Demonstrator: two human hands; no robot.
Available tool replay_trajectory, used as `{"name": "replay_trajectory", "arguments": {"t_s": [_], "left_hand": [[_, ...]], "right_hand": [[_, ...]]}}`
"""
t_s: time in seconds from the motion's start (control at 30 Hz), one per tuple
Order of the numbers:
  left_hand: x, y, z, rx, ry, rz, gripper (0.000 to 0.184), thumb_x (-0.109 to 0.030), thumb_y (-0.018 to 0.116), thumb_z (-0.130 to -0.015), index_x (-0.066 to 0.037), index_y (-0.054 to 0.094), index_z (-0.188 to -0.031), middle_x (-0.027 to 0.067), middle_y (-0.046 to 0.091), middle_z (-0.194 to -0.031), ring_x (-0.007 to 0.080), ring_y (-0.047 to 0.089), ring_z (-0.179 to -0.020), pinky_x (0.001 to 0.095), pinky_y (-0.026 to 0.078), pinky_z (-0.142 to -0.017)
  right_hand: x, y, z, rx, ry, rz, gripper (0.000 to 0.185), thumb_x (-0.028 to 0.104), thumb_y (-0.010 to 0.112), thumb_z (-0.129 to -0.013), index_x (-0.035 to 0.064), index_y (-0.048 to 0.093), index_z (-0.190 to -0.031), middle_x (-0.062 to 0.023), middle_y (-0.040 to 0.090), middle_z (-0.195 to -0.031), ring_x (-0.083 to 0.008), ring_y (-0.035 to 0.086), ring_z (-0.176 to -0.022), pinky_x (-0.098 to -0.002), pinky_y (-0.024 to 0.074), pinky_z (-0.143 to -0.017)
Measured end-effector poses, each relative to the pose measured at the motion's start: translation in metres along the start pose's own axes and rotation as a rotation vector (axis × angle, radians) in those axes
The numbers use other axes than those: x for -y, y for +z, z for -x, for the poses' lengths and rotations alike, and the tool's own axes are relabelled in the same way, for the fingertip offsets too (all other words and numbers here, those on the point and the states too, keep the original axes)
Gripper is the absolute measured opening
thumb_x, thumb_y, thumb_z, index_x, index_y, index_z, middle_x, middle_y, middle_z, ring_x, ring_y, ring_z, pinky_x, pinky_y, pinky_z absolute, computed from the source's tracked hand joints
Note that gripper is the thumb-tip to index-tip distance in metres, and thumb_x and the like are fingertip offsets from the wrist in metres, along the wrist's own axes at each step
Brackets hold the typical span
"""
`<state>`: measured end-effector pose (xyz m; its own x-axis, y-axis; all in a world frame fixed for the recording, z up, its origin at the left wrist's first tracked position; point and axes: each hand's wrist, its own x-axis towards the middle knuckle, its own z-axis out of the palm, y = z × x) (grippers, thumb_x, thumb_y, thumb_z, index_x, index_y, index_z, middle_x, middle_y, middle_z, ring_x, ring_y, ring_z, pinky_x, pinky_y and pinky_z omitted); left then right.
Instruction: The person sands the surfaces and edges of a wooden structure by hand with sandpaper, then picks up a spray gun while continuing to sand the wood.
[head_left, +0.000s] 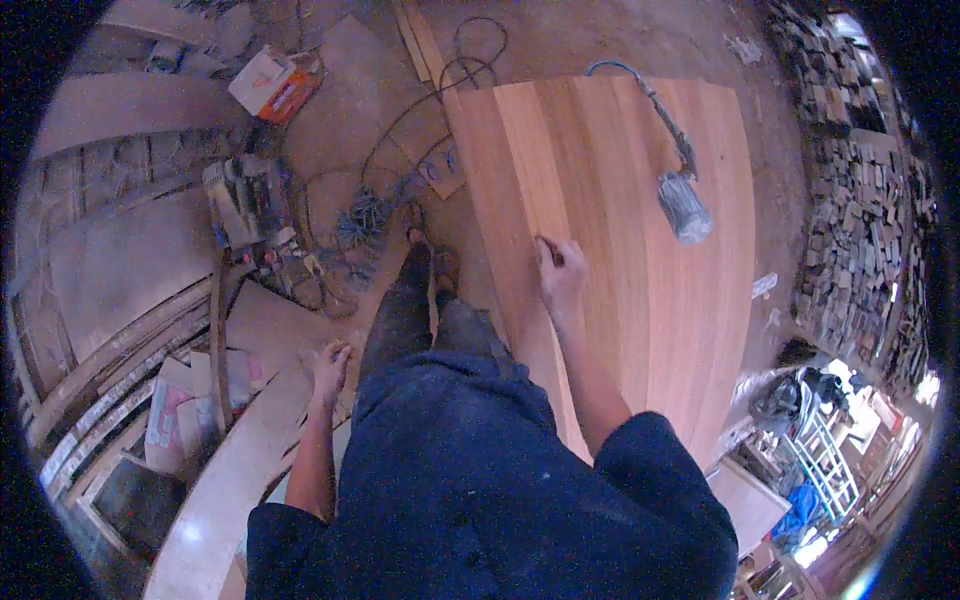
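My right hand point(562, 268) is over the wide wooden panel point(620, 320), near its left edge. Its thumb and fingers are pinched together; anything between them is too small to make out. On the panel's far right part lies what looks like a spray gun with a grey cup point(685, 208), apart from my hand, a thin hose running off the far edge. At my left side, over the floor clutter, my left hand point(333, 370) hangs with curled fingers, and their inside is hidden.
Left of my feet stands a dusty machine point(240, 205), with a coiled cable point(365, 220) close by. An orange and white box point(275, 85) sits further off. Stacked wood offcuts point(845, 230) line the right side. Curved boards point(230, 490) lie at lower left.
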<state>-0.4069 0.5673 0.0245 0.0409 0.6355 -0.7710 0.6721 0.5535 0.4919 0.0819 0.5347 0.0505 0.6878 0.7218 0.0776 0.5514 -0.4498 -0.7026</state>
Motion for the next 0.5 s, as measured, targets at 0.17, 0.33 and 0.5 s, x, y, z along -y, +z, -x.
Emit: {"name": "replay_trajectory", "arguments": {"t_s": [0.17, 0.33, 0.5], "left_hand": [[0.049, -0.021, -0.055, -0.01, -0.026, -0.045, 0.038, -0.028, 0.067, -0.095, 0.003, 0.069, -0.115, 0.0139, 0.073, -0.101, 0.0212, 0.069, -0.093, 0.034, 0.052, -0.084], [-0.002, -0.054, -0.065, 0.022, -0.242, -0.06, 0.036, -0.028, 0.065, -0.096, 0.003, 0.07, -0.113, 0.014, 0.073, -0.101, 0.0217, 0.068, -0.093, 0.0351, 0.052, -0.084], [-0.027, -0.062, -0.122, 0.02, -0.001, 0.035, 0.037, -0.028, 0.066, -0.096, 0.002, 0.068, -0.119, 0.0133, 0.072, -0.106, 0.0218, 0.068, -0.096, 0.0345, 0.052, -0.088]], "right_hand": [[0.041, 0.071, -0.121, -0.06, 0.154, -0.082, 0.023, 0.022, 0.082, -0.083, 0.0031, 0.078, -0.096, -0.0121, 0.072, -0.079, -0.021, 0.065, -0.069, -0.0345, 0.0509, -0.066], [0.076, 0.11, -0.208, -0.054, 0.139, -0.042, 0.026, 0.024, 0.083, -0.081, 0.001, 0.076, -0.092, -0.0123, 0.073, -0.08, -0.0205, 0.068, -0.071, -0.0348, 0.0522, -0.067], [0.043, 0.076, -0.134, -0.032, 0.347, -0.177, 0.034, 0.028, 0.085, -0.078, -0.0012, 0.075, -0.092, -0.0122, 0.074, -0.082, -0.0194, 0.067, -0.071, -0.0344, 0.0518, -0.068]]}}
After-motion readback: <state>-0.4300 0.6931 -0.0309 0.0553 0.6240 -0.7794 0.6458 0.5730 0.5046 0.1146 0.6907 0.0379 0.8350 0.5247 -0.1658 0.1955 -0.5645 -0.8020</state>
